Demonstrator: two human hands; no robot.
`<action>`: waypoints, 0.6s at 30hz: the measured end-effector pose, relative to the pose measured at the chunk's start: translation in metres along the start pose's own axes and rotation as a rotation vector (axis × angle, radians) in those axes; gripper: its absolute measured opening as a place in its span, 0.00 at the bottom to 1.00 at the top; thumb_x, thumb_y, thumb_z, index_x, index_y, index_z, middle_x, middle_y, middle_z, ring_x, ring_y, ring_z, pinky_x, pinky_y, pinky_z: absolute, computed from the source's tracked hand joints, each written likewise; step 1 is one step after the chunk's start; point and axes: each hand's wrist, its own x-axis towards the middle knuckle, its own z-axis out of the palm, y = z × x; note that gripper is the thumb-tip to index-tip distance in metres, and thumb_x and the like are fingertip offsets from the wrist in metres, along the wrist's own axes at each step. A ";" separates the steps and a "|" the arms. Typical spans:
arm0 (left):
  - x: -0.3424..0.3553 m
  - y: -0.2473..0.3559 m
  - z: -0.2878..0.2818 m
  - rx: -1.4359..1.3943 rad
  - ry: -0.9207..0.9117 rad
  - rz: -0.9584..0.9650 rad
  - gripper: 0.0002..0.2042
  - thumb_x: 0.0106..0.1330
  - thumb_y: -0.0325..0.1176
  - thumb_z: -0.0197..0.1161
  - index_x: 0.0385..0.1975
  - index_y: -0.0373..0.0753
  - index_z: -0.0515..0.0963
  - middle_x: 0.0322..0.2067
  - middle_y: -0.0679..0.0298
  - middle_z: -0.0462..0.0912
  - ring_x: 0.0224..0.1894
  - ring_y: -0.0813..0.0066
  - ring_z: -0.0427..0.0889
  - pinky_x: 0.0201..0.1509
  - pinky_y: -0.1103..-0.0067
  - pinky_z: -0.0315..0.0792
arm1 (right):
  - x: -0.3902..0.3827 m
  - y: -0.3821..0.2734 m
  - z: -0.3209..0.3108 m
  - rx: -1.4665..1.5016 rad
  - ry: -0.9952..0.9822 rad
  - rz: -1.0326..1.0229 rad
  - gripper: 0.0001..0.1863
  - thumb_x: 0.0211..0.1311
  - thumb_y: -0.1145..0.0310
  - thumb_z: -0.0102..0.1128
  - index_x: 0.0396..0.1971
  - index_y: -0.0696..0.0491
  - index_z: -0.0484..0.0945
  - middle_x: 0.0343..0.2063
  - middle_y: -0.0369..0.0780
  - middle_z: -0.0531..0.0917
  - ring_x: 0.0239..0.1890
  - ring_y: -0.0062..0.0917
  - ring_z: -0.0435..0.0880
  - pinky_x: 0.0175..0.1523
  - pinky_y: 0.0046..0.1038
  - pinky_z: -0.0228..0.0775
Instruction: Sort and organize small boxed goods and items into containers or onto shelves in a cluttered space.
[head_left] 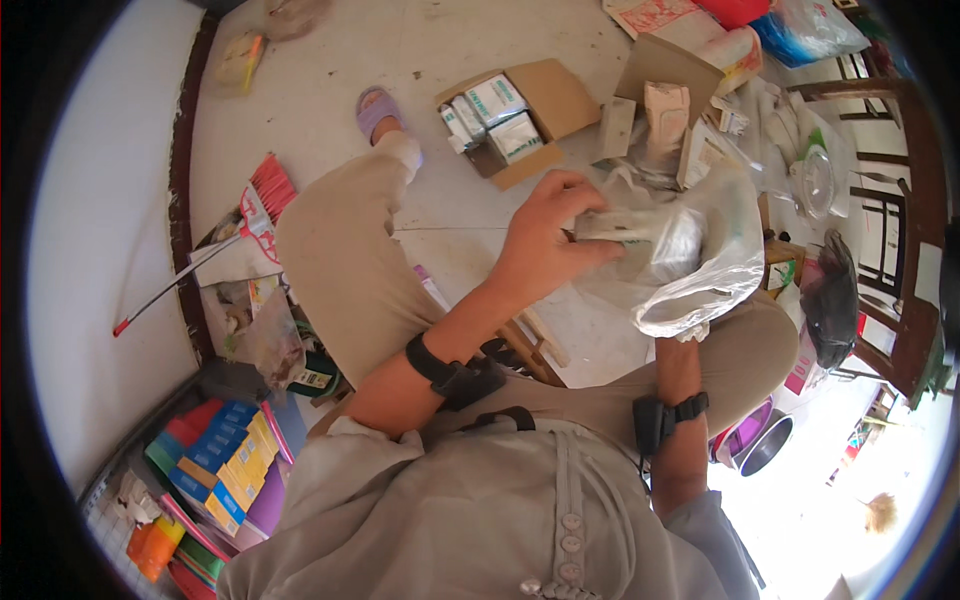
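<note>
Between the thumb and fingers of my left hand [550, 235] is a small flat packet [612, 227], whitish with green marks. It lies against a clear, crinkled plastic bag [725, 265] raised above my lap. Something whitish and shiny shows through the bag; I cannot make out its kind. My right forearm [680, 375] comes up beneath the bag, and the bag hides my right hand and its fingers. Beyond my left hand, an opened cardboard box [550, 100] stands on the floor with several white-and-green packets [495, 100] inside.
Another opened carton [665, 60] holds a pinkish pack. Clear bags and packaging [815, 170] crowd the right side, beside a dark wooden chair [905, 240]. At left are a red broom [265, 190] and a crate of blue-and-yellow boxes [230, 455]. A wooden stool piece [535, 340] shows between my legs.
</note>
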 end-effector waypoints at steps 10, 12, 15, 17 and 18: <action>-0.004 -0.014 -0.011 -0.109 0.050 -0.005 0.17 0.54 0.22 0.72 0.43 0.36 0.76 0.41 0.68 0.77 0.43 0.81 0.76 0.46 0.83 0.73 | 0.010 -0.002 -0.022 0.010 -0.046 0.063 0.28 0.63 0.70 0.46 0.65 0.55 0.63 0.65 0.46 0.66 0.69 0.36 0.61 0.74 0.39 0.47; -0.002 -0.008 -0.011 -0.010 0.052 0.063 0.17 0.54 0.23 0.72 0.43 0.36 0.76 0.41 0.68 0.77 0.43 0.81 0.76 0.46 0.83 0.73 | 0.016 0.003 -0.029 -0.019 -0.001 0.130 0.26 0.63 0.75 0.47 0.63 0.56 0.64 0.62 0.44 0.70 0.65 0.36 0.67 0.70 0.36 0.57; -0.002 0.002 -0.013 0.108 0.032 0.014 0.17 0.56 0.24 0.71 0.45 0.37 0.75 0.42 0.68 0.77 0.44 0.82 0.77 0.47 0.81 0.74 | 0.017 0.006 -0.022 0.062 -0.114 0.153 0.26 0.63 0.75 0.47 0.63 0.56 0.64 0.62 0.44 0.69 0.65 0.36 0.67 0.70 0.36 0.57; -0.002 -0.012 -0.011 -0.563 0.141 -0.142 0.19 0.61 0.29 0.68 0.50 0.39 0.72 0.45 0.67 0.78 0.46 0.80 0.78 0.48 0.78 0.77 | 0.020 0.007 -0.015 0.149 -0.212 0.167 0.27 0.64 0.74 0.47 0.64 0.56 0.63 0.63 0.43 0.69 0.65 0.35 0.68 0.70 0.36 0.56; -0.001 -0.011 -0.013 -0.558 0.142 -0.137 0.19 0.61 0.29 0.68 0.50 0.39 0.72 0.45 0.67 0.78 0.46 0.80 0.78 0.48 0.78 0.77 | 0.023 0.007 -0.011 0.192 -0.260 0.176 0.27 0.64 0.73 0.47 0.64 0.56 0.62 0.63 0.43 0.69 0.65 0.35 0.68 0.70 0.36 0.56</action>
